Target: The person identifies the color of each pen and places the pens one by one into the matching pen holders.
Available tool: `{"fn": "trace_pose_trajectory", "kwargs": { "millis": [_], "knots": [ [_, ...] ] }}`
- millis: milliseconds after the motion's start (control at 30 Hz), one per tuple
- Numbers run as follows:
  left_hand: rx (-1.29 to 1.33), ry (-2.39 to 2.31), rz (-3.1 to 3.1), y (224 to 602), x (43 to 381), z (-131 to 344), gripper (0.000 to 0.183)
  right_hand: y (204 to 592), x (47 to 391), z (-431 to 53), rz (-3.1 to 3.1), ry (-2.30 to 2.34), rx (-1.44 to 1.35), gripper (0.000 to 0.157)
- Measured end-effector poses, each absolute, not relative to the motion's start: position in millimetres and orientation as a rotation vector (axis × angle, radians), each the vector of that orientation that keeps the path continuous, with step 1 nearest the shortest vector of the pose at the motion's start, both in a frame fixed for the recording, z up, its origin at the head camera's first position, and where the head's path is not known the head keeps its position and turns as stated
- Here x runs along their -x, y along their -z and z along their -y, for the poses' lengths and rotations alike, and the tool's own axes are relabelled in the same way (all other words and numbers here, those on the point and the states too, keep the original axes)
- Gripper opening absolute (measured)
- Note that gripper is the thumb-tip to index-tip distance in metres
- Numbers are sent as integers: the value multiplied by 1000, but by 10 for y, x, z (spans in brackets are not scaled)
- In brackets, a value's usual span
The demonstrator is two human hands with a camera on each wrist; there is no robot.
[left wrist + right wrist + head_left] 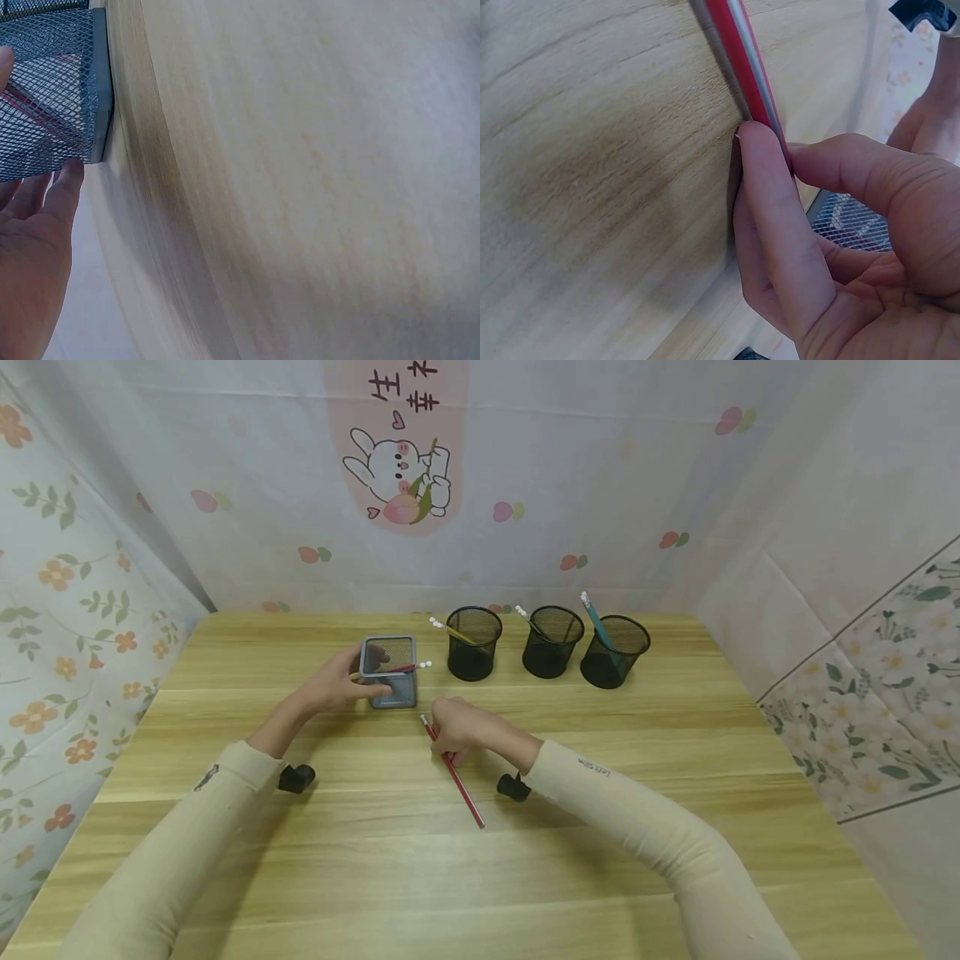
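My left hand (pixel 332 683) holds a square grey mesh pen holder (pixel 401 693) at the back left of the table, thumb across its front and fingers round its far side. A red pencil (pixel 402 669) leans inside that holder, its white end sticking out over the right rim. To the right and a little nearer, my right hand (pixel 463 725) pinches a second red pencil (pixel 467 793) with silver stripes between thumb and index finger. This pencil (pixel 744 52) lies close along the wooden surface in the right wrist view, its far end partly hidden by the fingers.
Three round black mesh pen holders stand in a row at the back: a left one (pixel 472 664) with a yellow pencil, a middle one (pixel 547 662) with a dark one, and a right one (pixel 603 672) with a teal one. A printed curtain (pixel 525 460) hangs behind the wooden table (pixel 360 877).
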State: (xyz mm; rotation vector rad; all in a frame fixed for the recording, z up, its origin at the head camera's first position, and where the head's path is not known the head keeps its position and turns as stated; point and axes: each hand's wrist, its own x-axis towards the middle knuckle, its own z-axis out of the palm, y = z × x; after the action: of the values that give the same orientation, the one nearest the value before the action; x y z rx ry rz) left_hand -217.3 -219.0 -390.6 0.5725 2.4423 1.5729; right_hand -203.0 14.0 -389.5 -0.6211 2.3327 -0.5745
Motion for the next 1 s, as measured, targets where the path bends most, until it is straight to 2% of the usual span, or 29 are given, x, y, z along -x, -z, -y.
{"fn": "trace_pose_trajectory", "kwargs": {
  "millis": [433,1000],
  "knots": [
    [-581,-1540,-2491,4182,2338,2265,63,3944,2050,-255,-2294,676,703,14],
    [-611,-1560,-2472,4182,2341,2287,63,3603,2092,-385,-2310,751,922,9]
  ]
}}
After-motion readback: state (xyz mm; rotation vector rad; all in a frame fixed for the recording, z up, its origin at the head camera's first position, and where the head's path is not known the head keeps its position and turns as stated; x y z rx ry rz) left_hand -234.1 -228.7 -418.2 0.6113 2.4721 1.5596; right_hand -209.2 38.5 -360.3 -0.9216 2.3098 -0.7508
